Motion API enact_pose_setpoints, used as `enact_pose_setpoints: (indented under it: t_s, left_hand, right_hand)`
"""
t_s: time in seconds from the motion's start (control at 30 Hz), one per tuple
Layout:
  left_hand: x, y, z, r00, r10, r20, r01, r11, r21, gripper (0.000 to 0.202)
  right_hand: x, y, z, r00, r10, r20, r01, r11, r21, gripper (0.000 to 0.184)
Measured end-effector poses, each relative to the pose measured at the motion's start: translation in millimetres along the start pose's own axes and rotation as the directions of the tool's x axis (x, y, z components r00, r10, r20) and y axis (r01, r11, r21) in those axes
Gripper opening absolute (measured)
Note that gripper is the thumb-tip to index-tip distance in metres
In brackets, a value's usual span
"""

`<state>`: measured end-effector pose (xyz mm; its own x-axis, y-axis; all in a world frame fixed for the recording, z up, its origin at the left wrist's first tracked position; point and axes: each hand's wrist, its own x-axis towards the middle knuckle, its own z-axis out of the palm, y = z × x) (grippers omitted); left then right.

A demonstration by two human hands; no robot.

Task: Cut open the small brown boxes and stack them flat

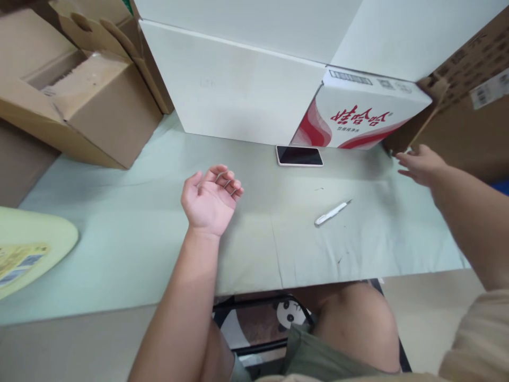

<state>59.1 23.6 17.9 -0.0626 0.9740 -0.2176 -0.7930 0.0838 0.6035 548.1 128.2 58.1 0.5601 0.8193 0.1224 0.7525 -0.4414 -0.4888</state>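
Several thin metal pieces [227,184] pinched in curled fingers of palm-up left hand [209,200], right hand [419,165] open beside brown cardboard box [469,127], white pen [332,213] and phone [299,156] between

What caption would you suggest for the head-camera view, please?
Left hand palm-up over the pale-green table cover, right hand beside a brown cardboard box; smartphone and white pen lie between.

White-and-red carton [358,119] at 1 o'clock: large red Chinese characters, upside down from here. Barcode strip [350,77] on its top face; digits too small to read.
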Motion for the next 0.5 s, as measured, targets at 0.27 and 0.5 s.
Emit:
enact_pose_setpoints:
  t_s: [0.27,0.5]
  left_hand:
    - [-9.7,12.3,-2.8,1.000,0.017,0.001,-0.016,0.999,-0.049,0.034]
    - [-16.4,35.1,-20.2,0.916,0.299,-0.268,-0.296,0.954,0.053,0.028]
  right_hand:
    - [-66.7,-35.1,-0.2,0.953,0.044,0.299,-0.091,0.985,0.146,0.026]
    - [-137.9,-152.0,40.2,0.799,-0.411,0.439,0.340,0.911,0.234,0.026]
